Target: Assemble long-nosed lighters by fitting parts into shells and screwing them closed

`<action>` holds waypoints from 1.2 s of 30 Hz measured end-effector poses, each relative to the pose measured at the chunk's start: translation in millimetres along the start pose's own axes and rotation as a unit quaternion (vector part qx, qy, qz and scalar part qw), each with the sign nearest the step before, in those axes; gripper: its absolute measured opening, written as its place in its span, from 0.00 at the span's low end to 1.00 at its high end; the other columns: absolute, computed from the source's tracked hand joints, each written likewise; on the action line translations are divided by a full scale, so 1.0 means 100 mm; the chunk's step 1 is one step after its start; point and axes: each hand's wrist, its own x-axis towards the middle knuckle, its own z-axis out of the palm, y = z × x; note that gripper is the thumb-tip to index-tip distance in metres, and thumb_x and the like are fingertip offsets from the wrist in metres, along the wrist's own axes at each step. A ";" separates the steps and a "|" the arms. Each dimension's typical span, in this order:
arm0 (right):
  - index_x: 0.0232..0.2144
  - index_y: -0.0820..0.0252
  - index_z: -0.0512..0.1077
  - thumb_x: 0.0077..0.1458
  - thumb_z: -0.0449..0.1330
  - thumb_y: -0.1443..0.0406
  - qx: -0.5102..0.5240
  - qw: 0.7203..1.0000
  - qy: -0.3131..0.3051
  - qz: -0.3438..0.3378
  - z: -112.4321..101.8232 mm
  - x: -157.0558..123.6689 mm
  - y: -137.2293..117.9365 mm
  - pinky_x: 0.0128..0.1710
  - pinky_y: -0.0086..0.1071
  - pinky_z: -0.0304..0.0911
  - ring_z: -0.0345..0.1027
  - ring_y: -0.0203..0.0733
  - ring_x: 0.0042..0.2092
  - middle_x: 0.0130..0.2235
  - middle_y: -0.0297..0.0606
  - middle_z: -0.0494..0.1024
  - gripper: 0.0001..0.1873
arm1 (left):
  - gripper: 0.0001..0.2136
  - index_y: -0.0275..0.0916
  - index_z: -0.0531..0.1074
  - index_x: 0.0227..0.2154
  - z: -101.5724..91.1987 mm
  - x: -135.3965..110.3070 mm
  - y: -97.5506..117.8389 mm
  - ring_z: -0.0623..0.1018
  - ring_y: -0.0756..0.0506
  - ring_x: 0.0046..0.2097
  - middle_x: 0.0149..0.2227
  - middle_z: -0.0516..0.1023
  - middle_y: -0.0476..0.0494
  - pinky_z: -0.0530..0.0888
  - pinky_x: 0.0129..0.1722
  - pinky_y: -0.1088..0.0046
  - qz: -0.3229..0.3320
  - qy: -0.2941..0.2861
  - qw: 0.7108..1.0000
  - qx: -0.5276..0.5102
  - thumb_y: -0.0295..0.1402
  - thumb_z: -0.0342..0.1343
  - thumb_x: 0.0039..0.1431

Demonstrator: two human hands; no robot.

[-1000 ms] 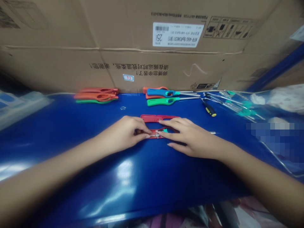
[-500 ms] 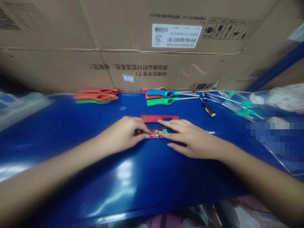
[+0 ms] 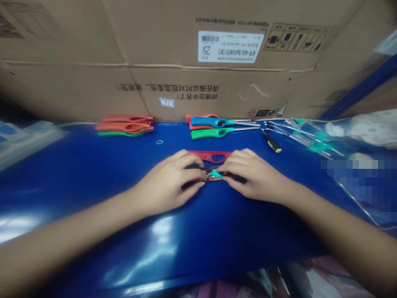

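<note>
An opened red lighter casing half (image 3: 214, 179) lies on the blue table in front of me, with a teal trigger piece (image 3: 214, 173) and thin metal parts in it. My left hand (image 3: 173, 178) curls its fingers and thumb around the casing's left part. My right hand (image 3: 252, 174) pinches at the right side of the teal piece, its fingers closed over that end and hiding it. Just behind, a second red casing half (image 3: 214, 156) with an oval opening lies flat, partly covered by both hands.
Orange, red and green handles (image 3: 124, 125) lie at the back left. Assembled lighters (image 3: 211, 133) rest at the back middle, next to a black-and-yellow screwdriver (image 3: 273, 145). Metal rods with teal pieces (image 3: 310, 138) are piled right. A cardboard box (image 3: 93, 74) stands behind.
My left hand has moved slightly right along the casing. My right hand's fingers have drawn back right and curled in, uncovering the teal piece and more of the rear casing half.
</note>
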 end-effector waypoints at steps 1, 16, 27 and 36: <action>0.45 0.60 0.76 0.64 0.57 0.67 -0.002 1.000 -0.002 -0.001 0.00 0.00 0.00 0.45 0.39 0.58 0.69 0.43 0.44 0.42 0.40 0.80 0.10 | 0.11 0.44 0.79 0.47 0.03 -0.01 0.01 0.73 0.41 0.53 0.50 0.76 0.42 0.72 0.53 0.61 0.010 -0.007 1.000 0.003 0.34 0.54 0.67; 0.45 0.60 0.76 0.66 0.56 0.66 -0.016 1.000 0.004 -0.007 0.04 0.00 0.01 0.45 0.39 0.59 0.72 0.45 0.45 0.43 0.41 0.81 0.11 | 0.14 0.43 0.76 0.53 0.23 -0.03 -0.04 0.74 0.41 0.52 0.52 0.75 0.40 0.74 0.51 0.60 0.028 0.001 1.000 0.001 0.31 0.50 0.69; 0.43 0.59 0.77 0.62 0.54 0.71 -0.056 0.994 0.044 0.078 -0.03 0.00 0.16 0.46 0.42 0.61 0.69 0.48 0.45 0.42 0.42 0.79 0.13 | 0.16 0.42 0.74 0.56 0.29 -0.05 -0.05 0.73 0.41 0.53 0.52 0.72 0.37 0.73 0.53 0.59 0.038 0.011 0.999 -0.019 0.30 0.51 0.68; 0.43 0.58 0.75 0.63 0.57 0.65 0.021 0.998 -0.045 0.043 -0.20 -0.04 0.20 0.48 0.41 0.61 0.69 0.45 0.45 0.43 0.40 0.78 0.08 | 0.17 0.43 0.73 0.56 0.33 -0.06 -0.10 0.72 0.41 0.57 0.55 0.71 0.38 0.72 0.56 0.60 0.047 0.033 0.998 -0.033 0.28 0.52 0.67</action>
